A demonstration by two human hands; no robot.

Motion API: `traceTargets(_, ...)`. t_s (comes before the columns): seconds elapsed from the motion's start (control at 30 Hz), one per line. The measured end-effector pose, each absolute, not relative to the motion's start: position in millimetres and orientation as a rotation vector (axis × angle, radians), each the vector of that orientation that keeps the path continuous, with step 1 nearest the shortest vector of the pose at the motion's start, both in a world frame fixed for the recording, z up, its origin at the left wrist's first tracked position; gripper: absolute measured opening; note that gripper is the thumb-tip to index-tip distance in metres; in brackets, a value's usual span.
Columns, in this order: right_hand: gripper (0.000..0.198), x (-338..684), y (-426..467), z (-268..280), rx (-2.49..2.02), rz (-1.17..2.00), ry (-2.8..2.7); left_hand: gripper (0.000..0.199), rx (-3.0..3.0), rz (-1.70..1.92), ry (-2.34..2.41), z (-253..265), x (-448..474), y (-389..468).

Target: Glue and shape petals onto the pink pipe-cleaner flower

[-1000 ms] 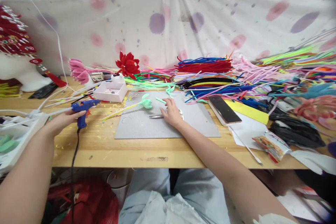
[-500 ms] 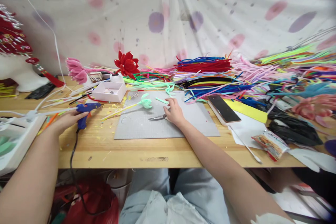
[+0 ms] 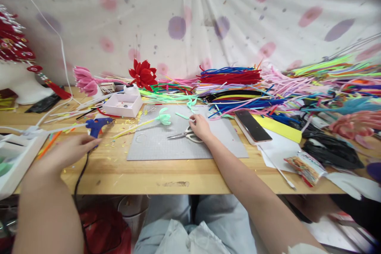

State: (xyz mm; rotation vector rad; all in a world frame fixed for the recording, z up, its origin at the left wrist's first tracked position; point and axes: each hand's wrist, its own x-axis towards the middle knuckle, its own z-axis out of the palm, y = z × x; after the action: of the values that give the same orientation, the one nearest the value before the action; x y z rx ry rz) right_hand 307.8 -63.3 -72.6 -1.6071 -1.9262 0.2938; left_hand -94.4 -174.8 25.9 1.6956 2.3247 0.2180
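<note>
On the left, a blue glue gun lies on the table. My left hand is beside the lower end of its handle, fingers stretched out together. My right hand rests over the grey cutting mat with curled fingers. Its fingertips are by the end of a short green pipe cleaner piece and the handles of the scissors; what they pinch, if anything, is hidden. A pale green pipe-cleaner flower on a yellow stem lies left of the scissors. Another curled green piece lies behind my right hand.
A white box stands behind the mat near a red flower. Bundles of coloured pipe cleaners fill the back right. A phone and a snack packet lie right. The glue gun's black cord hangs over the front edge.
My left hand has slid off the glue gun's handle and drawn nearer to me. My right hand has shifted slightly right with its fingers more curled, uncovering more of the scissors' handles.
</note>
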Motion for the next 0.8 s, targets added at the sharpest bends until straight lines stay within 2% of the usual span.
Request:
traceTargets(0.13, 0.024, 309, -52, -62, -1.662, 0.258, -1.959, 0.029, 1.945, 0.422, 1.889, 13, 0, -148)
traceTargets(0.23, 0.02, 318, -37, -51, -1.716, 0.191, -1.977, 0.023, 1.96, 0.745, 1.614, -13, 68, -112)
traceTargets(0.37, 0.025, 329, -5, -33, -1.836, 0.062, -1.978, 0.023, 1.949, 1.054, 1.521, -47, 120, -85)
traceTargets(0.57, 0.025, 325, 62, -10, -1.696, -0.119, -2.258, 0.024, 2.157, 0.963, 1.425, -65, 122, -87)
traceTargets(0.8, 0.027, 310, 112, -24, -1.734, -0.263, -2.499, 0.027, 2.172, 0.936, 1.51, -65, 109, -78)
